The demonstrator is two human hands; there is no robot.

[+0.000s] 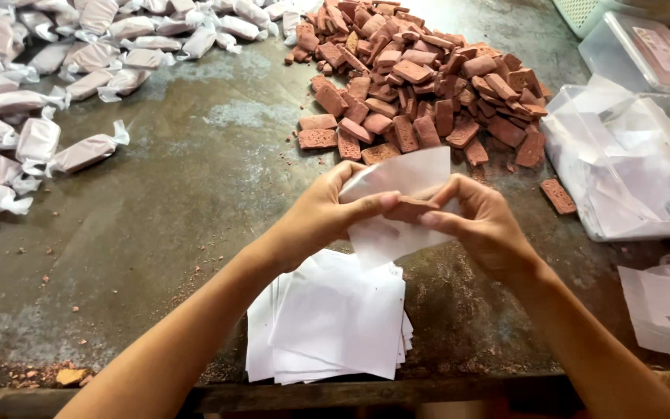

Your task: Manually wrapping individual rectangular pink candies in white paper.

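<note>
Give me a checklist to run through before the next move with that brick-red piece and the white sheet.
1. Brick-red piece pinched by left hand and right hand: ok.
2. White sheet lies behind the piece, between both hands: ok.
3. Sheet free of tears: cannot tell, fingers cover part.
4. Stack of spare white sheets near the table edge, within reach: ok.
5. Pile of unwrapped pieces stocked: ok.
6. Wrapped pieces kept apart, at the left: ok.

Both forearms reaching forward, left hand [321, 217] and right hand [484, 221] meeting, fingers [366, 206] pinched together, thumbs tip to tip
</note>
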